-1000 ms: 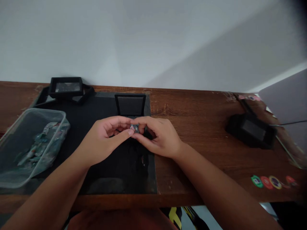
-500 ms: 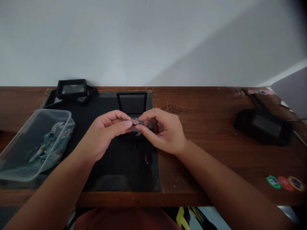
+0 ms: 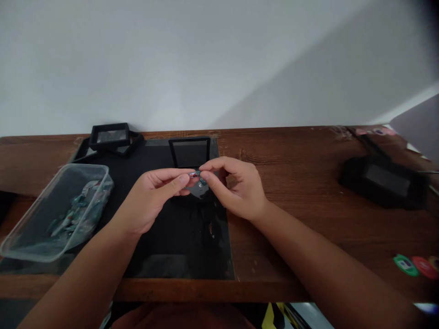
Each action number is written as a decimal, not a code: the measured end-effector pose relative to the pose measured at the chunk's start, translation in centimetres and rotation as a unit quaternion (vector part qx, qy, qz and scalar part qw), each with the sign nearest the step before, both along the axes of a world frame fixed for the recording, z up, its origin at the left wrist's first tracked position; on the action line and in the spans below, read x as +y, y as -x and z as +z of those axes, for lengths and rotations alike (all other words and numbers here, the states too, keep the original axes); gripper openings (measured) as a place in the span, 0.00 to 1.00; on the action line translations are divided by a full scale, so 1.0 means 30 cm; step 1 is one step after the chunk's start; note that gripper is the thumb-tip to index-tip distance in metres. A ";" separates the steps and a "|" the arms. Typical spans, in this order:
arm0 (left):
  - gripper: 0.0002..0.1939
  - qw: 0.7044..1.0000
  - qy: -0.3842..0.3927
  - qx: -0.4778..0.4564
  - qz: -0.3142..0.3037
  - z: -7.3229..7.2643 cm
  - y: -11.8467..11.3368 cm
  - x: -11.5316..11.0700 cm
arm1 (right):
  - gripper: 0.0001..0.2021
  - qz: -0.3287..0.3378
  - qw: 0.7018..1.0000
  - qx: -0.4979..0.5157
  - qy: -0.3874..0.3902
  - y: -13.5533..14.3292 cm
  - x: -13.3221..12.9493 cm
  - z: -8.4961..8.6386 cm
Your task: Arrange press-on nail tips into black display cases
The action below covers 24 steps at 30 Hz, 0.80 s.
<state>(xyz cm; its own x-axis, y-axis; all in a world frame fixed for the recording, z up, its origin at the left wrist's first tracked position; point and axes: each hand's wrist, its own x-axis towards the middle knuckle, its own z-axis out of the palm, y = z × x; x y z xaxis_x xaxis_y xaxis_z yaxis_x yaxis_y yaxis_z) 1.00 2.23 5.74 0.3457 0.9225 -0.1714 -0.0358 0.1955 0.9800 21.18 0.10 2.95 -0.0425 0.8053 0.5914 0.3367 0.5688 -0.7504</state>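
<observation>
Between the fingertips of both hands is a small piece with red and teal-green parts (image 3: 194, 174), too small for me to make out its kind. My left hand (image 3: 152, 196) pinches one end between thumb and forefinger. On the other end, the thumb and forefinger of my right hand (image 3: 238, 187) are closed in the same way. Just beyond my fingers, a small black case has its framed lid (image 3: 190, 139) raised, while its lower part is partly covered by my hands. A few small teal bits (image 3: 201, 183) show beneath the fingertips.
To the left stands a clear plastic tub (image 3: 56, 259) holding greenish pieces (image 3: 73, 210) in clear wrapping. Black frames (image 3: 109, 136) are stacked by the wall. A black mat (image 3: 178, 233) lies on the wooden table (image 3: 284, 160). On the right are a black box (image 3: 384, 180) and round coloured pieces (image 3: 406, 264).
The held piece has been turned, so its red part now shows. My left fingers have shifted slightly around it. The whole view has tilted a little.
</observation>
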 end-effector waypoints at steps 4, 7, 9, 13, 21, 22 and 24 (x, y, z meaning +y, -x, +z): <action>0.16 0.999 -0.021 0.038 -0.004 -0.001 0.000 -0.007 | 0.08 -0.003 1.000 0.005 0.031 0.001 0.006 -0.001; 0.13 0.997 -0.042 0.065 -0.013 -0.007 0.000 -0.012 | 0.08 0.006 0.997 0.025 0.066 0.000 0.009 -0.010; 0.12 0.996 -0.046 0.073 -0.017 -0.012 0.000 -0.012 | 0.08 0.018 0.995 0.035 0.089 0.001 0.009 -0.013; 0.09 0.994 -0.053 0.094 -0.006 -0.014 -0.002 -0.010 | 0.08 0.032 0.993 0.035 0.109 0.004 0.006 -0.008; 0.07 0.987 -0.086 0.134 -0.001 0.005 -0.015 -0.017 | 0.06 0.049 0.995 0.015 0.090 0.002 0.003 0.001; 0.07 0.986 -0.089 0.139 0.002 0.007 -0.016 -0.019 | 0.06 0.049 0.995 0.013 0.088 0.002 0.003 0.001; 0.07 0.985 -0.090 0.144 0.007 0.009 -0.018 -0.021 | 0.06 0.048 0.995 0.009 0.086 0.003 0.003 0.001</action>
